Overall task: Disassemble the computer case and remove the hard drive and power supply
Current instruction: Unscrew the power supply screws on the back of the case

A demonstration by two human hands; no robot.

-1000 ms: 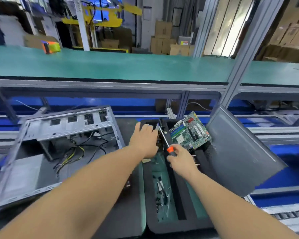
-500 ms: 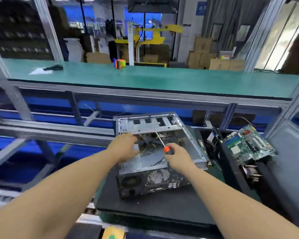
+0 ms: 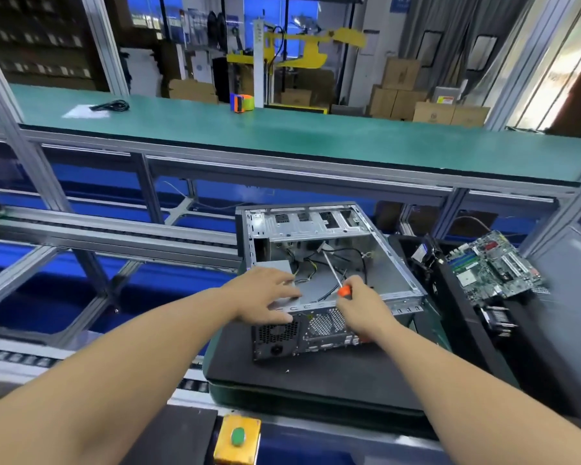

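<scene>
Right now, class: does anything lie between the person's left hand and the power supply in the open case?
Nothing visible. The left hand already rests on the grey power supply in the case. Loose cables lie just right of it, beside the screwdriver held in the right hand.

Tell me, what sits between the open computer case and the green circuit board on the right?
In the head view, a black bin holding loose cables lies between the case and the circuit board.

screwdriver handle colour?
Orange, on the screwdriver held in the right hand; head view.
</scene>
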